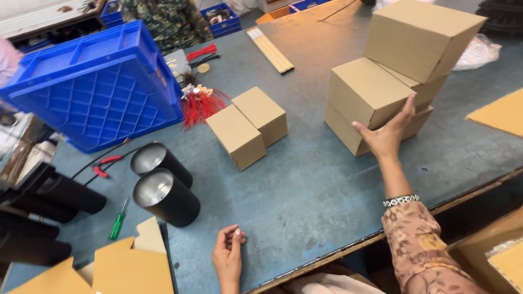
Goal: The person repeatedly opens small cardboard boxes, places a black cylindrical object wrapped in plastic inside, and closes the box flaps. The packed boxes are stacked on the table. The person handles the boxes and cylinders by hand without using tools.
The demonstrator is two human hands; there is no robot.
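My right hand (388,130) reaches out with fingers spread and touches the near side of a stack of closed brown cardboard boxes (376,92) at the right of the blue-grey table (305,185); it grips nothing. My left hand (229,255) rests on the table near its front edge, fingers loosely curled, holding nothing. Two smaller closed boxes (248,126) lie side by side at the table's middle. Two black cylinders with shiny insides (162,182) lie to the left of my left hand.
An upturned blue plastic crate (95,84) stands at the back left, with a bundle of red wires (200,103) beside it. A green screwdriver (117,222), flat cardboard pieces (125,267) and more black tubes (49,207) lie at the left. A person in patterned clothing (166,19) stands behind.
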